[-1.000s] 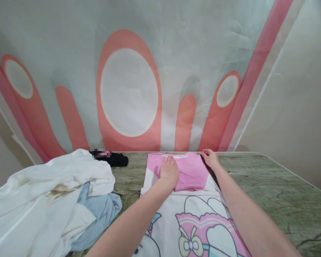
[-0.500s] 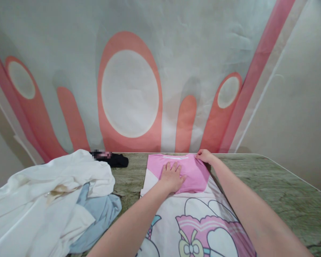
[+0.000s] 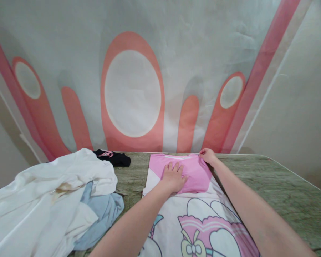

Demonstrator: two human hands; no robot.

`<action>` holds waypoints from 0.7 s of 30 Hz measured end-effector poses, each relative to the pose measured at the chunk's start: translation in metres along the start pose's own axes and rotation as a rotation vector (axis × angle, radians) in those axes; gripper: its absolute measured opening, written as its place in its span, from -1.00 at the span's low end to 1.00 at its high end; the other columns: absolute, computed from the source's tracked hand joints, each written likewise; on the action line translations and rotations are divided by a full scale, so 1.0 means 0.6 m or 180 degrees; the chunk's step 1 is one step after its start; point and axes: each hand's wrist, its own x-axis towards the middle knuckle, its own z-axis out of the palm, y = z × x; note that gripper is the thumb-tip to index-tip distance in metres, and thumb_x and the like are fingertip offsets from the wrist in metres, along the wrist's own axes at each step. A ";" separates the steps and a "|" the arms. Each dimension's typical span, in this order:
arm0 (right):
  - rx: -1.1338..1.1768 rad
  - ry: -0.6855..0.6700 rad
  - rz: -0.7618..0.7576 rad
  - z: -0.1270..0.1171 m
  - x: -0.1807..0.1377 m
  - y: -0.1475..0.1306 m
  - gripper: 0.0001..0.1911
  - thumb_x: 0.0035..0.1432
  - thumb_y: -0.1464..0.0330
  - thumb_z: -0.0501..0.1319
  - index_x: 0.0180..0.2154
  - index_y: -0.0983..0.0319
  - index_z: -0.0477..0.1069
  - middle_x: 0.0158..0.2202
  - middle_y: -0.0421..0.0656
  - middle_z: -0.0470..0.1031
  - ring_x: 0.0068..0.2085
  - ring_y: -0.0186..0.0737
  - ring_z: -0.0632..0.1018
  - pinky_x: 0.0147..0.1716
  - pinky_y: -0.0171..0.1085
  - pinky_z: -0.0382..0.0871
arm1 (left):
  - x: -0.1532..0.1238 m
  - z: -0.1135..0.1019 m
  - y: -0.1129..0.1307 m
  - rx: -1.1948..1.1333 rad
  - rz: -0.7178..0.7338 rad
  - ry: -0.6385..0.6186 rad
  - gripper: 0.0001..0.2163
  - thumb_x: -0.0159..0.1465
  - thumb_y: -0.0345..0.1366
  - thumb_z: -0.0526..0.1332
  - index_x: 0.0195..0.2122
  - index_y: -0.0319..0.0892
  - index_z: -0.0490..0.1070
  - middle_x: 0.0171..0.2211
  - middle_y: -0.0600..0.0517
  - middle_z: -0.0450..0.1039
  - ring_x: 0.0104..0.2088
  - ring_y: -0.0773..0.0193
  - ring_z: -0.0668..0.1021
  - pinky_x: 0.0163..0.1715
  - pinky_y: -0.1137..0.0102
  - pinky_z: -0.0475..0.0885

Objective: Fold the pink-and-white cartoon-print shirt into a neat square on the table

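Note:
A white and pink shirt with a cartoon print lies on the wood-grain table, its pink neck end toward the wall. My left hand rests flat on the pink upper part, fingers spread. At the far right corner of the pink part, my right hand pinches the fabric edge between thumb and fingers. The near end of the shirt runs out of the bottom of the view, partly hidden by my forearms.
A loose heap of white clothing covers the table's left side, with a light blue garment under it. Behind lies a black garment with a pink mark. The wood-grain table meets a printed wall covering at the back.
The whole view has shifted slightly, so things appear a little further right. Both hands keep their places on the shirt, and the clothes lie as before.

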 end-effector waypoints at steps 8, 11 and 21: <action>-0.0438 -0.0064 -0.0658 -0.025 -0.046 -0.024 -0.71 0.02 0.43 0.15 -0.16 0.28 0.41 -0.13 0.01 0.48 -0.09 -0.12 0.47 -0.04 -0.19 0.27 | 0.013 -0.019 -0.020 -0.0181 -0.0111 0.0552 -0.58 0.24 -0.11 0.02 0.04 -0.25 0.25 0.03 -0.19 0.26 0.06 0.03 0.28 0.04 0.22 0.15; -0.0536 -0.0232 -0.1006 -0.028 -0.093 -0.030 -0.61 0.07 0.32 0.14 -0.03 0.26 0.35 0.06 0.00 0.35 0.09 -0.10 0.33 0.11 -0.18 0.10 | 0.018 -0.024 -0.034 -0.0276 -0.0520 0.0791 -0.66 0.21 -0.26 0.07 0.00 -0.23 0.26 -0.03 -0.17 0.28 0.01 0.06 0.32 -0.02 0.25 0.22; -0.1452 -0.0910 -0.1118 -0.016 -0.168 -0.026 -0.29 0.15 -0.06 -0.12 0.20 0.21 0.06 0.27 -0.05 -0.03 0.27 -0.03 -0.05 0.19 -0.03 -0.17 | 0.039 -0.027 -0.088 -0.0819 -0.0991 0.0746 -0.64 0.13 -0.43 0.12 0.00 -0.23 0.26 -0.08 -0.11 0.38 -0.09 0.22 0.44 -0.13 0.41 0.31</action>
